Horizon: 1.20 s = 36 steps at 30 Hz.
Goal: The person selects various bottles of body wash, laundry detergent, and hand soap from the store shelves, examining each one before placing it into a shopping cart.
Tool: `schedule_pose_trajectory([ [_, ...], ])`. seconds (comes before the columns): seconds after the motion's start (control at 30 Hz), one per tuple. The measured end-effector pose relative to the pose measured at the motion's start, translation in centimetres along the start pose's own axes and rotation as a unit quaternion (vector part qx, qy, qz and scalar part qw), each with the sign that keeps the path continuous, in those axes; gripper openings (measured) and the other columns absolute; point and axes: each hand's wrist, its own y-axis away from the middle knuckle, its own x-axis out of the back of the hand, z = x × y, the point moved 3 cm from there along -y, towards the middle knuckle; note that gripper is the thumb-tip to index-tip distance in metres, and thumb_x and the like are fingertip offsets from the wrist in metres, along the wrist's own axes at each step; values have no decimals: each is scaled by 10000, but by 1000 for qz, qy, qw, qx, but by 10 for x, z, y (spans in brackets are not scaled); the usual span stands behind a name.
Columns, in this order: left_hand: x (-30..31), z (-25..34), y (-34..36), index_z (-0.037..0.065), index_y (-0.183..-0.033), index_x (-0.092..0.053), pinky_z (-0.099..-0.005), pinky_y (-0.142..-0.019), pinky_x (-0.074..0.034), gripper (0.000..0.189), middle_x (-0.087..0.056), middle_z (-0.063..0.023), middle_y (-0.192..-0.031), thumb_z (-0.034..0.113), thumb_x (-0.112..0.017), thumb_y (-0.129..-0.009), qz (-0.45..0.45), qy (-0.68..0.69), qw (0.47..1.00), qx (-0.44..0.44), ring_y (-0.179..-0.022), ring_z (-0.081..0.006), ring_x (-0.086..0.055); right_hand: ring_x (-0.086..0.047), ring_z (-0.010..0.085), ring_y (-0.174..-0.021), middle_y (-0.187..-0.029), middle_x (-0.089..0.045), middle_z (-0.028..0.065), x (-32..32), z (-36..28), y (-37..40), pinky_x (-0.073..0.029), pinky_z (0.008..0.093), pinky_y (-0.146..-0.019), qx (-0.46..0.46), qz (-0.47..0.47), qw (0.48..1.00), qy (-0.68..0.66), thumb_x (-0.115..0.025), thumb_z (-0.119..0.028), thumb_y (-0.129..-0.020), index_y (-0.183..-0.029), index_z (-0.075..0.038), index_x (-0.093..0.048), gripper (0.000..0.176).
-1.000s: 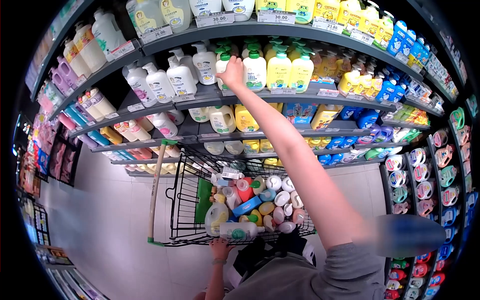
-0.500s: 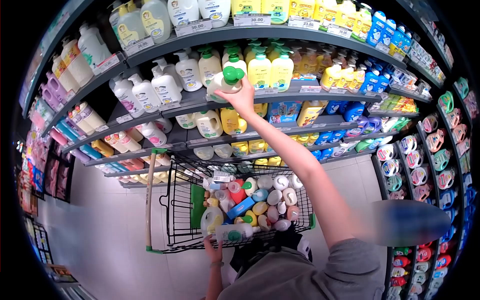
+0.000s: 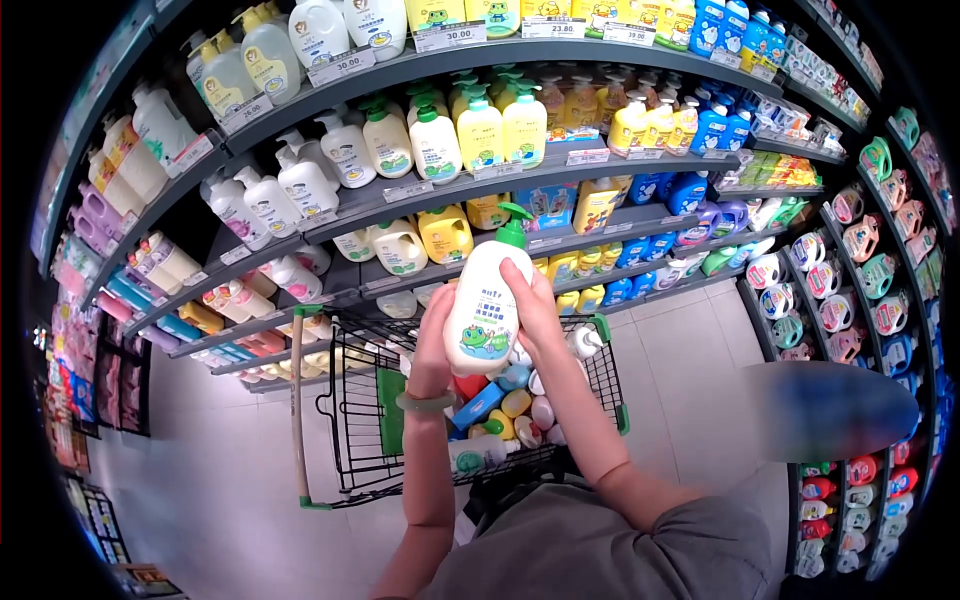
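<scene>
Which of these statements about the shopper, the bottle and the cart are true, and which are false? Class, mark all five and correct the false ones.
1. The left hand and right hand are both on the white bottle. True.
2. The bottle's pump top is red. False: the pump top is green.
3. A frog picture is on the bottle's label. True.
4. The bracelet is on the right wrist. False: the bracelet is on the left wrist.
5. The cart holds nothing. False: the cart holds many items, among them a blue box.
</scene>
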Motion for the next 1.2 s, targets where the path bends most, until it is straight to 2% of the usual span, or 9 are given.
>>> schedule_pose_trajectory([
  [0.17,-26,-1,18,-31,-953,-564,-181,-605,-411,275,-587,-39,-788,220,-461,-903,117,-66,991,12,-691,-60,-535,-515,116,-895,-1038,-509,95,6,-7,28,-439,245,-747,58,45,994,80,-439,-296,-918,-1204,-44,-364,388],
  [0.33,-35,-16,30,-37,-960,-559,-184,-625,-409,266,-586,-42,-837,206,-463,-904,160,22,987,-9,-722,-62,-528,-509,183,-966,-1140,-454,145,3,-16,35,-419,281,-821,113,-5,982,151,-433,-277,-907,-1257,-37,-316,440],
  [0.4,-34,-24,32,-39,-964,-558,-184,-627,-405,263,-585,-42,-848,198,-459,-907,186,44,982,-16,-731,-61,-525,-507,281,-1018,-1224,-378,205,-2,-23,42,-413,313,-850,299,32,816,494,-490,-263,-873,-1294,-11,-265,540],
  [0.6,-48,-29,43,-63,-1074,-529,-239,-707,-428,296,-598,-90,-929,156,-411,-914,279,-172,928,-174,-819,-118,-541,-494,315,-1039,-1233,-368,216,-15,-25,60,-446,355,-821,212,0,842,496,-661,-255,-742,-1361,-31,-137,842],
  [0.8,-71,-8,54,-61,-1069,-573,-275,-861,-406,322,-584,-170,-1083,101,-363,-886,267,-312,889,-202,-991,-210,-557,-509,227,-1012,-1194,-434,165,14,-12,51,-454,333,-832,36,-96,994,-49,-629,-154,-712,-1346,-74,-196,772],
  [0.87,-61,0,50,-61,-1006,-601,-286,-855,-415,296,-601,-171,-1031,85,-384,-869,154,-289,923,-203,-945,-219,-575,-498,267,-1045,-1285,-379,208,23,-6,50,-446,357,-863,-71,-217,952,-204,-569,-313,-748,-1355,-36,-195,764],
  [1.0,-38,-11,48,-14,-1176,-482,-294,-960,-310,354,-470,-115,-1224,101,-477,-841,284,-264,903,-185,-1127,-182,-433,-461,280,-1074,-1309,-297,209,-11,-10,67,-415,397,-884,-128,-233,873,-409,-600,-484,-718,-1352,-7,-192,892],
  [1.03,-34,-25,46,17,-1272,-377,-275,-998,-237,425,-356,-86,-1315,145,-436,-871,216,-85,969,-78,-1208,-164,-317,-408,303,-1156,-1416,-165,205,-16,-8,72,-399,428,-906,-167,-215,803,-529,-590,-509,-731,-1383,-53,-144,912],
  [1.2,-44,-25,45,3,-1328,-297,-255,-994,-260,480,-338,-49,-1345,245,-325,-914,74,107,991,-29,-1226,-148,-321,-343,294,-1225,-1450,-123,110,-18,6,77,-342,453,-966,-193,-268,736,-591,-622,-559,-689,-1398,-86,-83,1009],
])
